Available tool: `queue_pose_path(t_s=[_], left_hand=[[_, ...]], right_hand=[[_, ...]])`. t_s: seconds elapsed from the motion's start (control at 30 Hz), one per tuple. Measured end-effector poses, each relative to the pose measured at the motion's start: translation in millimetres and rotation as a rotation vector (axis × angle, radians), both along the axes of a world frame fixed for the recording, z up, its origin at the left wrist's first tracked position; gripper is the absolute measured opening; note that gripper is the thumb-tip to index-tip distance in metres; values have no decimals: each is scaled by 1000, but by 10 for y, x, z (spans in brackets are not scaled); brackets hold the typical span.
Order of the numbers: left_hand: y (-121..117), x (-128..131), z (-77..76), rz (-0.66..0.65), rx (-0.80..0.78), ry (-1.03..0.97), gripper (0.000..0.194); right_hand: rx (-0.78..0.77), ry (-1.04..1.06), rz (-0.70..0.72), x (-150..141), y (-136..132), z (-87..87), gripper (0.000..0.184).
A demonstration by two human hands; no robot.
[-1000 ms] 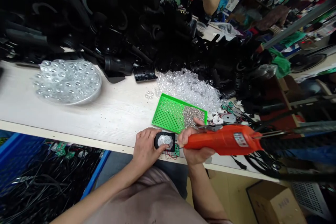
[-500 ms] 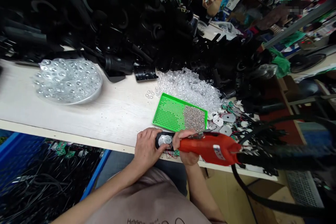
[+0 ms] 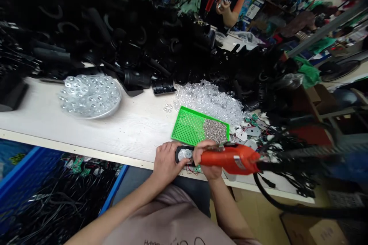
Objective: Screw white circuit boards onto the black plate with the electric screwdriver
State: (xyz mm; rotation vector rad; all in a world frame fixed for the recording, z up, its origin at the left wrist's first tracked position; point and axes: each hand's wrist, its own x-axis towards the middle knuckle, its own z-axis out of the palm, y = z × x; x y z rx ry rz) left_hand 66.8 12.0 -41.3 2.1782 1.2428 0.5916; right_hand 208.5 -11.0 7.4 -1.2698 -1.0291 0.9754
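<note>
Head view: left hand [image 3: 166, 164] clamps a black housing [image 3: 178, 156], right hand [image 3: 207, 172] grips a red tool [image 3: 230, 159] just beside it, many loose lenses [image 3: 208, 103] heaped beyond, not yet fitted.

A cardboard box [image 3: 313, 231] sits on the tan floor [image 3: 253, 218]. Shelves [image 3: 267, 7] packed with boxed goods stand beyond a round fan [image 3: 339, 69].

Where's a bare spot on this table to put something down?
The biggest bare patch of white tabletop lies between the round tray of clear lenses and the green perforated tray. More runs in front of the round tray. It's crowded behind, with black plastic parts, and right of the green tray, among circuit boards and wires.
</note>
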Motion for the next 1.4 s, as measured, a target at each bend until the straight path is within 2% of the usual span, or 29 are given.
queue_pose_path(t_s=[0.1, 0.17, 0.23, 0.3, 0.33, 0.4, 0.47, 0.53, 0.63, 0.77, 0.83, 0.87, 0.93, 1.03, 1.1, 1.13, 1.2, 1.27, 1.3, 1.33, 1.4], left_hand=[[25, -35, 21, -11, -25, -3, 46], [53, -94, 26, -76, -48, -17, 59], [83, -168, 21, -177, -70, -33, 74], [104, -232, 5, -247, -84, -39, 80], [111, -253, -5, -261, -83, -38, 79], [120, -272, -22, -262, -62, -42, 73], [127, -273, -22, -272, -36, -49, 69], [135, -271, 5, -293, -21, -56, 67], [137, -263, 81, -308, -18, -57, 65], [127, -243, 145, -300, -11, -26, 59], [132, -257, 129, -287, -11, -14, 59], [137, -275, 111, -280, -15, -14, 59], [147, -323, 71, -271, -23, -24, 63], [126, -338, 54, -276, -1, -64, 75], [71, -254, 91, -279, 42, -138, 84], [32, -184, 121, -284, 43, -189, 87], [-52, -18, 182, -302, -59, -308, 83], [-122, 131, 226, -287, -278, -421, 67], [-145, 185, 238, -255, -395, -470, 59], [-159, 221, 248, -213, -496, -520, 53], [-170, 250, 270, -131, -662, -638, 53]], right_hand=[[178, 96, 15, 141, -56, 153, 72], [229, -2, -25, 302, -183, 233, 74], [167, -269, -167, 428, -337, 237, 63], [9, -561, -242, 434, -452, 156, 40], [-88, -687, -203, 384, -481, 96, 32], [-236, -879, -47, 211, -478, -24, 27], [-292, -1018, 44, 26, -430, -102, 27], [-288, -1069, 59, -97, -389, -128, 24], [-272, -1025, 73, -179, -383, -127, 20], [-298, -1120, -11, -234, -402, -120, 25], [-293, -1023, -6, -184, -399, -108, 23], [-286, -892, -16, -126, -398, -106, 21], [-260, -486, -121, 36, -408, -122, 25], [-171, 167, -353, 244, -467, -191, 41], [-94, 386, -420, 272, -531, -227, 48], [-63, 406, -419, 258, -568, -228, 48], [-35, 273, -328, 229, -648, -183, 39], [-28, -77, -166, 288, -745, -90, 31], [-34, -309, -129, 372, -804, -39, 29], [-58, -553, -138, 490, -871, 3, 28], [-183, -1008, -271, 797, -1015, 36, 30]])
